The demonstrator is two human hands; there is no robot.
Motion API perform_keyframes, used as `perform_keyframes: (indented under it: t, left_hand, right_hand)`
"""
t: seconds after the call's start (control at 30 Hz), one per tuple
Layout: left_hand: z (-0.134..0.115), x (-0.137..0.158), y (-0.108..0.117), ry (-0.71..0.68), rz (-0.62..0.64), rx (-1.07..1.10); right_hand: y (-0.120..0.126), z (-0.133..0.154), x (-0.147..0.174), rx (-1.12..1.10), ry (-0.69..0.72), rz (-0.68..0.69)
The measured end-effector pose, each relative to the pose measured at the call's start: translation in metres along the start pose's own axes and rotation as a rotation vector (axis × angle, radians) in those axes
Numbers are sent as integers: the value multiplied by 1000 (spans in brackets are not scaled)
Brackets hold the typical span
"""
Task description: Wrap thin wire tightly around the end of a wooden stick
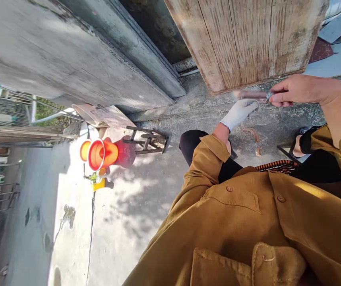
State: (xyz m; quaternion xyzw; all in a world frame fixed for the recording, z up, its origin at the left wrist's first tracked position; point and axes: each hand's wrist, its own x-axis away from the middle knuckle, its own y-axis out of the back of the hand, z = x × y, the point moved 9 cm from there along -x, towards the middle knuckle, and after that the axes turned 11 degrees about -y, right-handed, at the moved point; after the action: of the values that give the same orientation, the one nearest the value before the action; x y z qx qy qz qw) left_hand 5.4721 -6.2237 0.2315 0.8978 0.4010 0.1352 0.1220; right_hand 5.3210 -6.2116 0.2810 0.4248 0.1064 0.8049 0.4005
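Observation:
My right hand (pixel 289 92), bare, is closed on one end of a short brown wooden handle (pixel 249 95). Wire (pixel 268 96) is wound round the handle close to my fingertips, and the handle's far end is slightly blurred. Just below it is my left hand (pixel 242 111) in a white glove, fingers curled and closed. What they hold, if anything, is too small to make out. I cannot tell whether the glove touches the handle. A curved brown piece (pixel 254 139), apparently wooden, lies on the concrete between my feet.
A weathered wooden panel (pixel 248 39) stands in front of me. To the left are a small wooden stool (pixel 148 141), orange-red buckets (pixel 107 153) and a yellow container (pixel 99 184). An orange-and-black woven seat edge (pixel 278 165) shows beneath me. A grey wall (pixel 99 67) runs along the upper left.

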Motion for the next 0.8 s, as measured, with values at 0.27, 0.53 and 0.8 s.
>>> perform_keyframes:
  t: [0.27, 0.53, 0.8]
  left_hand:
    - [-13, 18, -51, -86, 369, 227]
    - [-25, 17, -5, -173, 202, -50]
    - [-7, 3, 20, -56, -12, -51]
  right_hand:
    - [55, -22, 8, 287, -365, -586]
    - [-13, -43, -26, 666, -331, -29]
    - [-48, -3, 10, 246, 17, 411]
